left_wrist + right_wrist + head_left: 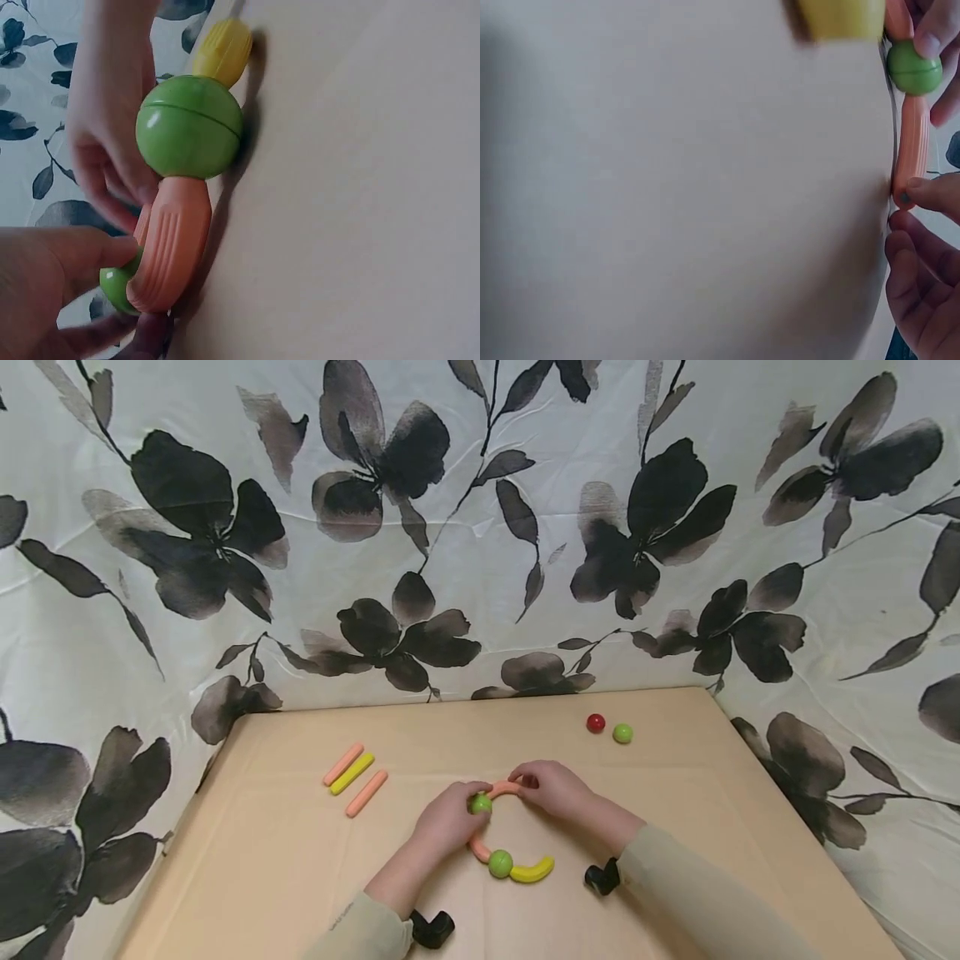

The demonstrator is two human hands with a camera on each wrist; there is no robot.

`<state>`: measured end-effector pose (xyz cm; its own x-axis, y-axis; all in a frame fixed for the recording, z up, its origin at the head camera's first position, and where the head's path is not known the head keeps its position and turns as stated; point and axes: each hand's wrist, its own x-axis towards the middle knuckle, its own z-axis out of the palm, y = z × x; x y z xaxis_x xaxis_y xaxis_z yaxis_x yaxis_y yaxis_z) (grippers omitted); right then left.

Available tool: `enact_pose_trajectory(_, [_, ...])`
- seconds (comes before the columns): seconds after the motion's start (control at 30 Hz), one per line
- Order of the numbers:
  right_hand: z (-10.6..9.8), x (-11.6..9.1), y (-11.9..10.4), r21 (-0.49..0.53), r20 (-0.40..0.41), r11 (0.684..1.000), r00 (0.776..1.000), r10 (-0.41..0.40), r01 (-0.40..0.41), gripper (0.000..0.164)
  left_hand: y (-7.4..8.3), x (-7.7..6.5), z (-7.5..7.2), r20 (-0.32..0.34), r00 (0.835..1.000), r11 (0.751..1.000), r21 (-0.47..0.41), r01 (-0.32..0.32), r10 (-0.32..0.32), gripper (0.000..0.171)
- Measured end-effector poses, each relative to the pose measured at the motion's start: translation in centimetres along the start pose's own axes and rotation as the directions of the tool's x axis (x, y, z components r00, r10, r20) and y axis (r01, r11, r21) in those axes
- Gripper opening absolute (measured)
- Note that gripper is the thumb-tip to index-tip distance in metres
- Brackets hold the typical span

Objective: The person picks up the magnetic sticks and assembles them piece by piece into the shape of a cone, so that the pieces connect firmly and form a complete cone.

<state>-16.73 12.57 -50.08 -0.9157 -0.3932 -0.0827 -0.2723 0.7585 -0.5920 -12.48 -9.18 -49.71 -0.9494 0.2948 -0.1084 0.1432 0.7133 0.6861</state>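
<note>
A curved chain of building pieces lies on the table. It runs from a curved orange stick (504, 787) through a green ball (481, 803), a second curved orange stick (174, 244) and another green ball (500, 863) to a curved yellow stick (532, 871). My left hand (447, 818) pinches the upper green ball between thumb and fingers. With its thumb on the free end of the upper orange stick, my right hand (555, 787) holds that stick; in the right wrist view a small bluish dot shows at that end.
Two straight orange sticks, one of them this orange stick (367, 793), and a straight yellow stick (352, 774) lie at the left. At the back right sit a red ball (596, 722) and a green ball (622, 733). Floral cloth (525, 568) hangs behind the table (262, 877).
</note>
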Motion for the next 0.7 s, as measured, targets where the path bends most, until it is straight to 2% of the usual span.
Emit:
enact_pose_trajectory(0.2, [-0.3, 1.7, -0.9, -0.047, 0.059, 0.997, 0.996, -0.064, 0.067, 0.017, 0.3, -0.8, 0.7, -0.045, 0.996, 0.996, -0.031, 0.081, -0.083, 0.05])
enact_pose_trajectory(0.43, [-0.6, 2.5, -1.4, -0.128, 0.108, 0.985, 0.989, -0.104, 0.117, 0.016, 0.3, -1.3, 1.2, -0.06, 0.991, 0.992, -0.049, 0.112, -0.115, 0.053])
enact_pose_trajectory(0.7, [-1.1, 2.4, -1.3, -0.076, 0.085, 0.994, 0.993, -0.078, 0.084, 0.024, 0.2, -1.2, 0.5, -0.091, 0.988, 0.993, -0.016, 0.121, -0.122, 0.052])
